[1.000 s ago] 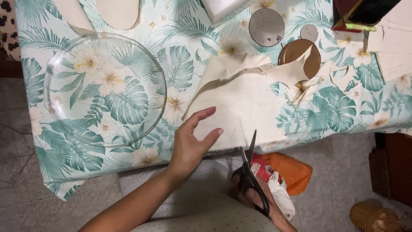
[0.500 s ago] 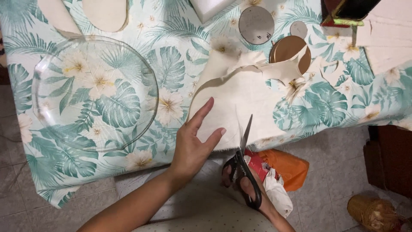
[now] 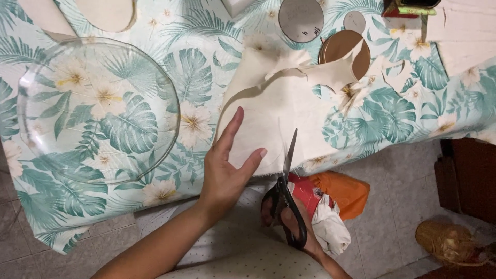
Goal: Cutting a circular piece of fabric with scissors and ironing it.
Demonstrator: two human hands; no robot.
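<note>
Cloth (image 3: 279, 111) lies at the surface (image 3: 423, 98) edge, left hand (image 3: 225, 168) open flat on it, right hand (image 3: 289, 222) gripping scissors (image 3: 287, 181), seemingly mid-cut; slipping cloth could skew the line.

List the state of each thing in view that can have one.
Left hand: open, flat on the cloth.
Right hand: gripping the scissors.
Scissors: nearly closed, blades at the cloth's near edge.
Cloth: cream, partly cut, ragged strips at its far end.
Glass plate: upright, empty.
Brown lid: partly covered by cloth.
Grey disc: lying flat.
Orange bag: crumpled on the floor.
</note>
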